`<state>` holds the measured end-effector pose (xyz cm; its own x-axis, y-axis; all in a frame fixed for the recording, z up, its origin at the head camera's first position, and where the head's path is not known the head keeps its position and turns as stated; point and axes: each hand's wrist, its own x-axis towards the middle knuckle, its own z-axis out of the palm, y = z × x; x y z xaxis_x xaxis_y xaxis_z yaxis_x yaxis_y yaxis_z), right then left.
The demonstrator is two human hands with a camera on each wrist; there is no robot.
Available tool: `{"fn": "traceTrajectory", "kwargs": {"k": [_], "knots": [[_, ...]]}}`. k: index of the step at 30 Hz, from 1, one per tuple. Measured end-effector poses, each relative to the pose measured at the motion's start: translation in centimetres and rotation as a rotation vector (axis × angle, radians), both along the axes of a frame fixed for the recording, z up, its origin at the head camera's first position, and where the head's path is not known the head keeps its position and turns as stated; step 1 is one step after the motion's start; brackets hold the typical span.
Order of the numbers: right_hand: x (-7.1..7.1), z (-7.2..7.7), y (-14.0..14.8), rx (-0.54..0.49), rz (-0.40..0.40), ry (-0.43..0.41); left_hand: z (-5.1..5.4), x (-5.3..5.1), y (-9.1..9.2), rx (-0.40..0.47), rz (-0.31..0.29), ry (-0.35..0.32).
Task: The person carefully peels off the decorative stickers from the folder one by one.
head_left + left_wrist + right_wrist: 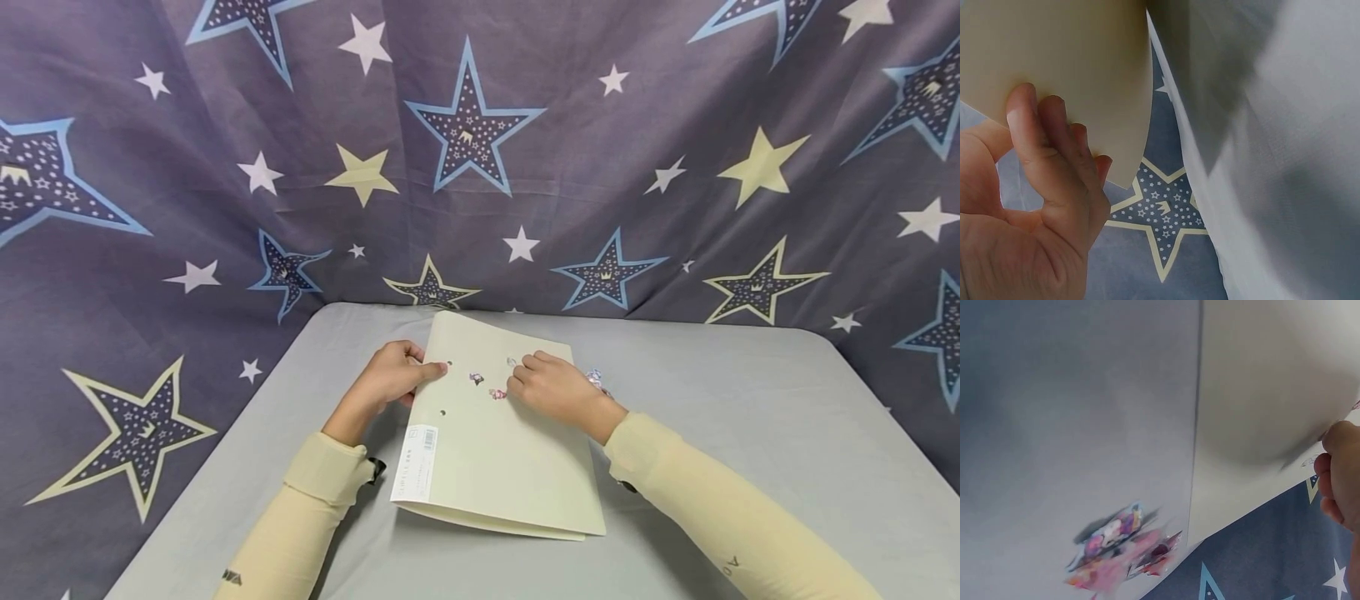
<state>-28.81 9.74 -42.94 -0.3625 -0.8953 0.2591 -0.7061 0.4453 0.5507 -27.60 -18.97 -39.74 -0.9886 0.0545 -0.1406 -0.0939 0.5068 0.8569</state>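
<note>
A cream folder [517, 467] lies tilted on the table, its left edge raised, with a white barcode label [415, 463] at its lower left. My left hand [393, 375] grips that edge, thumb on the cover; in the left wrist view the fingers of the left hand [1054, 181] lie against the folder [1085, 56]. My right hand [558, 390] rests on the cover with curled fingers, beside a pink sticker [498, 394] and a dark-and-purple sticker [476, 378]. In the right wrist view the right hand [1342, 472] touches the folder [1260, 412]; whether it pinches anything is hidden.
Colourful stickers [594, 377] lie in a small pile on the grey tabletop [697, 367], just right of the folder; the right wrist view shows the pile [1122, 550] closer. A dark curtain with stars [540, 208] hangs behind the table and along its left side.
</note>
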Motion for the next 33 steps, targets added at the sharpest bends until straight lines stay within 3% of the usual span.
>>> {"fn": "traceTrajectory", "kwargs": {"k": [18, 26, 33], "knots": [[-0.4, 0.5, -0.5, -0.078, -0.092, -0.161, 0.2, 0.1, 0.0, -0.006, 0.005, 0.004], [-1.0, 0.6, -0.4, -0.218, -0.128, -0.312, 0.2, 0.1, 0.0, 0.008, 0.004, 0.005], [-1.3, 0.6, -0.2, -0.313, -0.124, -0.374, 0.2, 0.1, 0.0, 0.004, 0.004, 0.002]]}}
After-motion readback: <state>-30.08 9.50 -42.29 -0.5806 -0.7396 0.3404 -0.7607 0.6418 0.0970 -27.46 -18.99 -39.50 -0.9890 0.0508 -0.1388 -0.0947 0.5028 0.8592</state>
